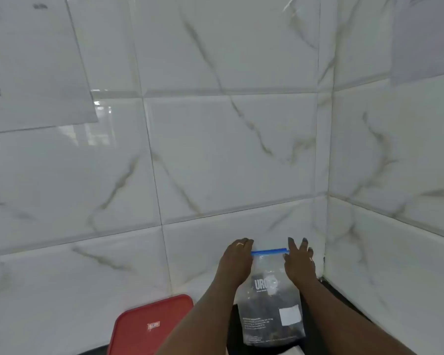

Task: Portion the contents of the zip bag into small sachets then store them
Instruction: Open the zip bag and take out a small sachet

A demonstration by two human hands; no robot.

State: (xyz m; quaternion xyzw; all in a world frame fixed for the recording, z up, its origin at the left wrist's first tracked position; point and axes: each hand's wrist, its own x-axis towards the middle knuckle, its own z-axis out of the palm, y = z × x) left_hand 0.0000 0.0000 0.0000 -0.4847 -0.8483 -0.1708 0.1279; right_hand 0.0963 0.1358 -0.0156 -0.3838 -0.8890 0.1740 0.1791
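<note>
A clear zip bag (269, 311) with white print and a white label stands upright against the tiled wall, dark contents low inside it. Its blue zip strip (269, 251) runs across the top. My left hand (235, 262) pinches the left end of the strip, a ring showing on one finger. My right hand (299, 262) is at the right end of the strip, thumb side against the bag and fingers spread upward. No sachets are in view.
A red lid or container top (149, 326) lies on the dark counter (344, 301) to the left of the bag. White marble-look tiled walls meet in a corner (323, 226) just right of the bag.
</note>
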